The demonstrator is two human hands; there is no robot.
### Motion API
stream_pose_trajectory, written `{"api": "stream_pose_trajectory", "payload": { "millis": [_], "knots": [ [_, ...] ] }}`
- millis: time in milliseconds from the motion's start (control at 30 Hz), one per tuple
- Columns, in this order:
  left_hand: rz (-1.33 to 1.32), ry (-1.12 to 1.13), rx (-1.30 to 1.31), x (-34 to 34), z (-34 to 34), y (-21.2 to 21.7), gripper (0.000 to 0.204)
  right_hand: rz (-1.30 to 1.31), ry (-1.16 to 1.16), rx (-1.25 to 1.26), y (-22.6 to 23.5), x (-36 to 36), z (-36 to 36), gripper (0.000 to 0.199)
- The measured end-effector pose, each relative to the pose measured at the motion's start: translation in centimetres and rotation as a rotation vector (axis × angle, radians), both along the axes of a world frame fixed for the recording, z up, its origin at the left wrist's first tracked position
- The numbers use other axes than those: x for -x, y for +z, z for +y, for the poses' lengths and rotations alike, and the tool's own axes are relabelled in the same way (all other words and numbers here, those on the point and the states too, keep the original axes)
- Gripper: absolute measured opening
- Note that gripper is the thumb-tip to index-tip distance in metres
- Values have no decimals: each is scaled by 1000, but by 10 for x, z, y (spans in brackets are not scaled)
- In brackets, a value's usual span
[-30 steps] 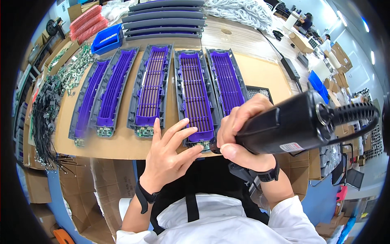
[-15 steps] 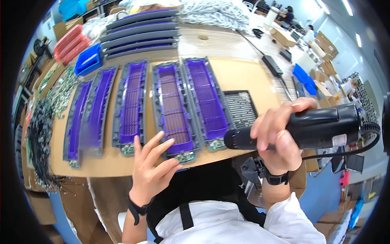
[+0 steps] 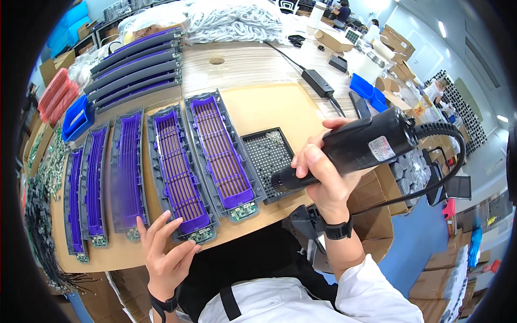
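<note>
My right hand (image 3: 329, 185) is wrapped round a black electric screwdriver (image 3: 371, 141) with a cable at its back end. The tool's front end points left, at the near corner of a black screw tray (image 3: 263, 157) full of small holes; its very tip is hard to make out. With fingers spread, my left hand (image 3: 166, 264) is at the near end of a grey-and-purple housing (image 3: 183, 177). Its thumb and fingertips are close to a green circuit board (image 3: 200, 235) there; I cannot tell whether they touch. Another housing (image 3: 222, 156) lies between that one and the tray.
More housings (image 3: 126, 167) lie in a row to the left, and others (image 3: 137, 70) are stacked behind. A blue bin (image 3: 78, 118), black cables (image 3: 43, 220) and loose circuit boards (image 3: 54, 156) sit at the left. A black power adapter (image 3: 318, 82) lies at the back right.
The view has shifted, so the housings appear further left and the tray shows more fully. The screwdriver's front end has gone from beside the rightmost housing's board to the tray.
</note>
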State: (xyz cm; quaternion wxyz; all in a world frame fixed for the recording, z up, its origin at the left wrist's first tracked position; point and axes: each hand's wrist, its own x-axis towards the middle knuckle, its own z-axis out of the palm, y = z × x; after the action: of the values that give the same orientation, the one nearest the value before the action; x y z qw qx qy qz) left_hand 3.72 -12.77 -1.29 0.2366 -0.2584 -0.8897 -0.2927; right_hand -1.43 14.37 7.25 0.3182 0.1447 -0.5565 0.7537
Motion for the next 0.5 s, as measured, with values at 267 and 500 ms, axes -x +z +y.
{"api": "stream_pose_trajectory", "payload": {
  "millis": [267, 500],
  "knots": [
    [6, 3, 16, 0, 1, -1, 15, -15, 20, 0, -5, 6, -3, 35],
    [9, -15, 0, -1, 2, 0, 18, -38, 34, -17, -6, 5, -5, 35]
  ]
}}
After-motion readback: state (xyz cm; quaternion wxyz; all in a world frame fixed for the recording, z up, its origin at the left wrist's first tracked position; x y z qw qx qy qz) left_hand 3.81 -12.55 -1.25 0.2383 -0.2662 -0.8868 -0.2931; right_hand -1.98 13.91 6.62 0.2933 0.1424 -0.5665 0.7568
